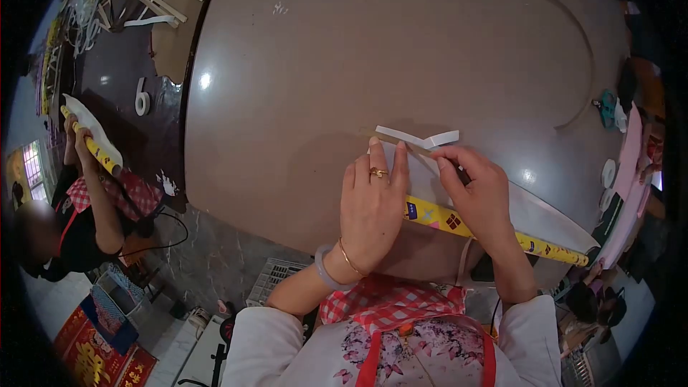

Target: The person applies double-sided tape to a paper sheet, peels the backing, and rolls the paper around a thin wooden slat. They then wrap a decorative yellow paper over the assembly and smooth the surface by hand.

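A white sheet lies on the brown table, with a yellow patterned roll along its near edge. My left hand rests flat with fingers stretched out, its fingertips pressing near the sheet's far edge. Close to those fingertips is a bent white tape strip, one end angled up to the right. My right hand is closed, thumb and index finger pinched at the bend of this strip. The exact grip is partly hidden by the fingers.
Long thin brown strips curve over the table's far right. White tape rolls and a teal object sit at the right edge. On the left, a co-worker holds another yellow roll beside a dark table with a tape roll.
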`<state>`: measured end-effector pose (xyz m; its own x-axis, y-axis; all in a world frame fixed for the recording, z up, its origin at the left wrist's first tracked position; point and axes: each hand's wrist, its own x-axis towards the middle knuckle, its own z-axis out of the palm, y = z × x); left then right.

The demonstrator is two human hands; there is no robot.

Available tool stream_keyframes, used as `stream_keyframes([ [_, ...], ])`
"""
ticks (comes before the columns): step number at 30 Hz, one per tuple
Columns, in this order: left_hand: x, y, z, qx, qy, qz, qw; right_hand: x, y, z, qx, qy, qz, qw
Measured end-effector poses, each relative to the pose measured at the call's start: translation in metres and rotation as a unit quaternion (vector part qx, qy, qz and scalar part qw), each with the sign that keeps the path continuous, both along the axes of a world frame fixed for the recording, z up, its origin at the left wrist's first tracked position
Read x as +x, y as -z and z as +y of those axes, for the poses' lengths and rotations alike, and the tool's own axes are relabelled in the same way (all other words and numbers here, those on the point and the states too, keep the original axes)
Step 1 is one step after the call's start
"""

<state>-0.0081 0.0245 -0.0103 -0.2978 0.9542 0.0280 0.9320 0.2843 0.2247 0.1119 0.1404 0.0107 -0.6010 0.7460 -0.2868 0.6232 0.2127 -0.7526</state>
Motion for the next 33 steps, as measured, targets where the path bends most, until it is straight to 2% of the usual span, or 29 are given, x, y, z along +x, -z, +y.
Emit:
stream_keyframes([
  [6,0.002,0.000,0.002,-0.002,-0.004,-0.011,1.000,0.004,0.004,0.002,0.034,-0.006,0.005,0.999],
  [19,0.004,-0.003,0.004,-0.029,0.003,0.009,1.000,0.007,0.001,0.006,0.010,-0.001,0.004,1.000],
  [21,0.004,-0.004,0.003,-0.031,0.005,0.012,0.999,0.007,-0.006,0.011,0.044,-0.001,-0.041,0.998],
  [24,0.004,-0.004,0.004,-0.029,0.003,0.006,1.000,0.010,-0.007,0.026,0.056,0.015,-0.008,0.998],
  [26,0.006,-0.005,0.006,-0.046,0.008,0.022,0.999,0.002,-0.004,0.037,0.029,0.030,0.030,0.999],
  [28,0.008,-0.003,0.007,-0.037,0.002,0.025,0.999,0.000,0.007,0.046,-0.018,-0.026,0.058,0.998],
  [31,0.012,-0.003,0.008,-0.033,-0.006,0.037,0.999,-0.001,0.008,0.045,-0.062,-0.035,0.050,0.996],
  [33,0.012,-0.003,0.008,-0.040,-0.005,0.048,0.998,0.003,0.006,0.046,-0.052,-0.044,0.028,0.997],
])
